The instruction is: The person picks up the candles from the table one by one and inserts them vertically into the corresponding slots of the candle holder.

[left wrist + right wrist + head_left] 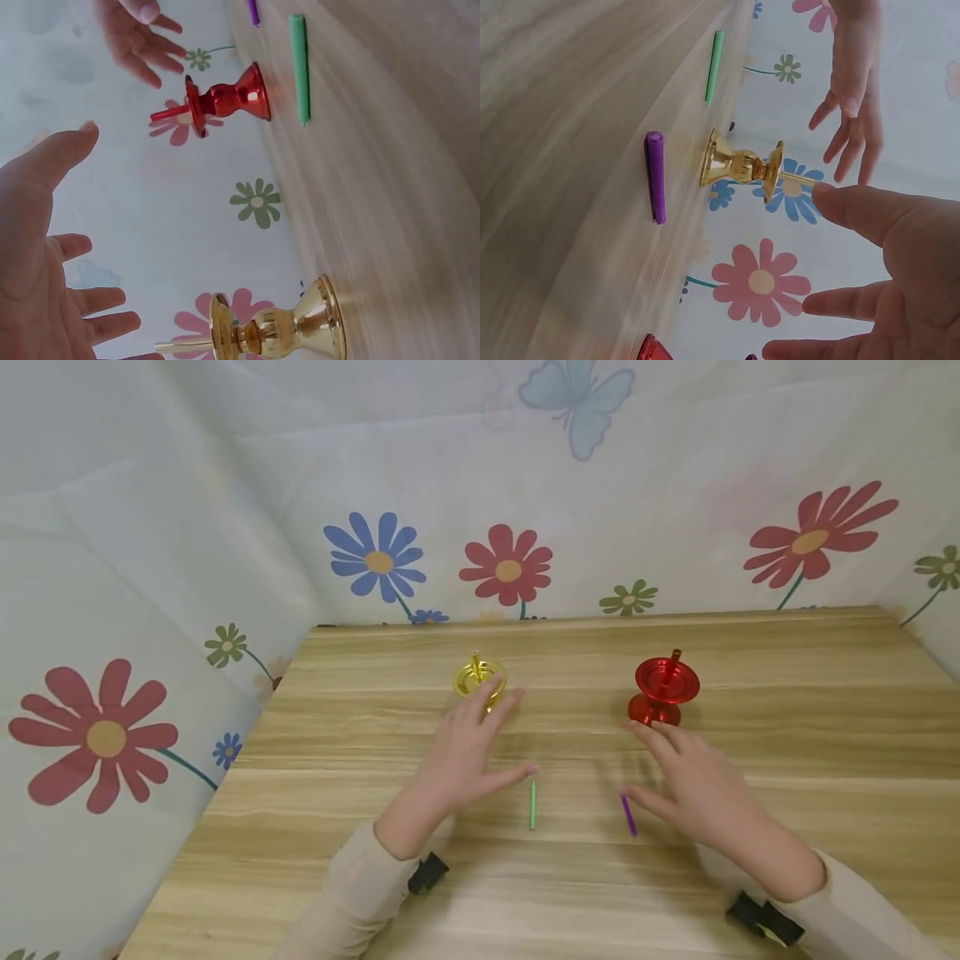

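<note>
Candlestick in glossy red stands upright beyond a purple stick.

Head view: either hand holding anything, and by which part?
Nothing is held: the left hand and right hand are both empty, fingers spread. The green stick and purple stick lie on the table.

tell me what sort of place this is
Likely a staged tabletop work area: a wood-grain table with creased flower-printed sheeting behind and beside it, and a red candle holder standing on top.
</note>
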{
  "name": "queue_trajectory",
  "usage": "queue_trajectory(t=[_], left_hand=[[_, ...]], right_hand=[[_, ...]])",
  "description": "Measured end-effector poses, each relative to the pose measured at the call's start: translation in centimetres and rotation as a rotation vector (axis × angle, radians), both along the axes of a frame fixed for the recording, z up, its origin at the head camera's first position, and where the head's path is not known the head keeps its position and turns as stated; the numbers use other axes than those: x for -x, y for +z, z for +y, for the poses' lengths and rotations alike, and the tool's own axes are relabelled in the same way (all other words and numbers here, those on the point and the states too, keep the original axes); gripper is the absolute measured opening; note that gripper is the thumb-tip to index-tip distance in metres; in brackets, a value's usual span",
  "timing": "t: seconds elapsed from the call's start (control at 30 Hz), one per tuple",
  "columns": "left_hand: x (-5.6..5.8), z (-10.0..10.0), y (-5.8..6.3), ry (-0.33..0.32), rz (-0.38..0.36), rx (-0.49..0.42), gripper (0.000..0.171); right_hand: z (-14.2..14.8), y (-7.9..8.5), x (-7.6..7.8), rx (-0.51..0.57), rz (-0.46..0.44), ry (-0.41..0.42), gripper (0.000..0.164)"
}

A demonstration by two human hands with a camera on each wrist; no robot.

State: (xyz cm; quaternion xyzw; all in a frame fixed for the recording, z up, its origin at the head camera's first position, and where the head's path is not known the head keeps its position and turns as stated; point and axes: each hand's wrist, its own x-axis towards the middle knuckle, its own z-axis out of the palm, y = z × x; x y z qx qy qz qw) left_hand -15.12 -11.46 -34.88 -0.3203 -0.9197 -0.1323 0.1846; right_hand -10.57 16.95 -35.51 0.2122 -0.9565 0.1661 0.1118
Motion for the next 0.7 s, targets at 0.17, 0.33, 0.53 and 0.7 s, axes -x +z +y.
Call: queue_trajectory(t=[0.17,0.33,0.53,0.7], left_hand=[[0.4,-0.6,0.5,0.05,-0.092,-0.079,0.085],[0.7,-1.2,0.7,0.093,-0.148,-0.113,0.079],[1.2,-1.7,0.8,0.132,-0.166,-0.179,0.076],[2.2,-2.1,0.9,0.158,-0.175,-0.246,0.072]], right_hand=[[0.0,0.0,-0.1,-0.009,-0.02,-0.015,0.073],[0.0,0.0,-0.2,-0.03,-0.033,-0.025,0.066],[-0.2,-0.1,-0.3,-0.031,-0.053,-0.027,0.06],[-0.3,-0.2,-0.3,-0.024,-0.053,-0.032,0.057]])
